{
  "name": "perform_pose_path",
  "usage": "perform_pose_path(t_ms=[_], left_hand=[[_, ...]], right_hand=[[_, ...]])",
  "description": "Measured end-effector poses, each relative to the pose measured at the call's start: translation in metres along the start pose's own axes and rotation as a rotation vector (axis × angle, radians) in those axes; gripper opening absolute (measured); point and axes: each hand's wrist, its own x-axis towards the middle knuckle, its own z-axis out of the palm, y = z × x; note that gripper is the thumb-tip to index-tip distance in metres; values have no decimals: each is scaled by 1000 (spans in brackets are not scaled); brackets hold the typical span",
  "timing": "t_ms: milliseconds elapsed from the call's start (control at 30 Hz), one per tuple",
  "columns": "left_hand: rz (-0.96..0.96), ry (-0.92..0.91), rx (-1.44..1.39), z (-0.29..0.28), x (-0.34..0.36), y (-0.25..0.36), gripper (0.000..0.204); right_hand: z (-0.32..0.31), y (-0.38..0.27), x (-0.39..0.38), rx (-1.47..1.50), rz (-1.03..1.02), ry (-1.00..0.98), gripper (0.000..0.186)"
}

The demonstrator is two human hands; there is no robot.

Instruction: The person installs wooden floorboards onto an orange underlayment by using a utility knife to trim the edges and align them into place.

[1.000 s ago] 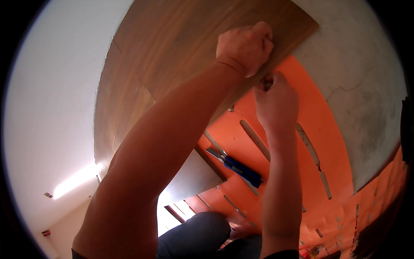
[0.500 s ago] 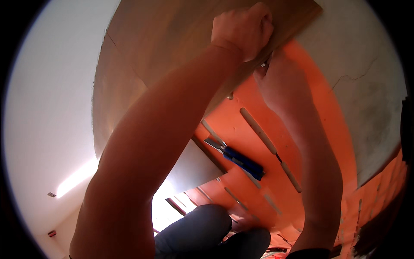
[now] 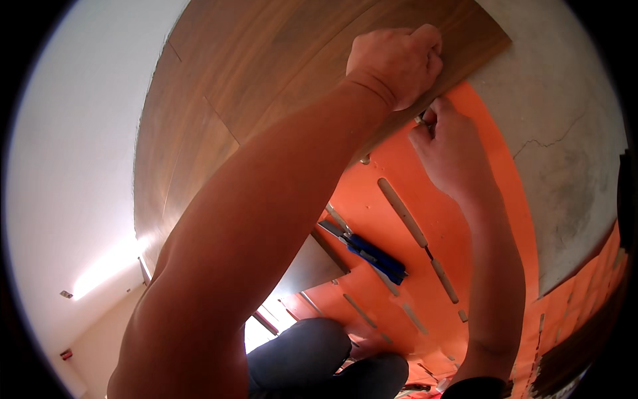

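Note:
Brown wood-look floor planks fill the upper part of the view, laid up to the white wall. My left hand is closed and rests on the planks near their front edge; the inside of the fist is hidden. Just below that edge, my right hand is closed, fingertips pinched around something small, partly shiny, too hidden to name. Both sit close together over the orange underlay sheet. A blue utility knife lies on the sheet, below and left of my right hand.
Long slots in the underlay show grey beneath. Bare, cracked concrete lies at the right. A white wall stands on the left. A separate flat board lies beside my left forearm, and my knees are at the bottom.
Both hands appear slightly lower and farther right in the picture. The view has shifted, showing more of the planks. My left hand stays closed on the planks, my right at their edge.

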Motion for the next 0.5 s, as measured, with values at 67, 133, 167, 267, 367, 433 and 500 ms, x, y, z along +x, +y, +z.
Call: perform_pose_path(t_ms=[67, 133, 167, 267, 367, 433, 500], left_hand=[[-13, -43, 12, -5, -1, 0, 13], [-13, -49, 9, -11, 1, 3, 13], [-10, -38, 1, -12, 1, 4, 13], [55, 59, 21, 2, 4, 8, 13], [38, 17, 13, -2, 4, 10, 13], [11, -6, -37, 1, 0, 19, 13], [44, 27, -26, -1, 4, 15, 12]], right_hand=[[5, 2, 0, 20, -31, 43, 28], [14, 5, -1, -16, -49, 121, 30], [24, 4, -4, -61, -49, 175, 30], [28, 12, -10, -72, -40, 351, 24], [43, 13, -12, -41, -38, 473, 25], [43, 20, -16, -53, -7, 480, 24], [40, 17, -12, 10, 14, 451, 17]])
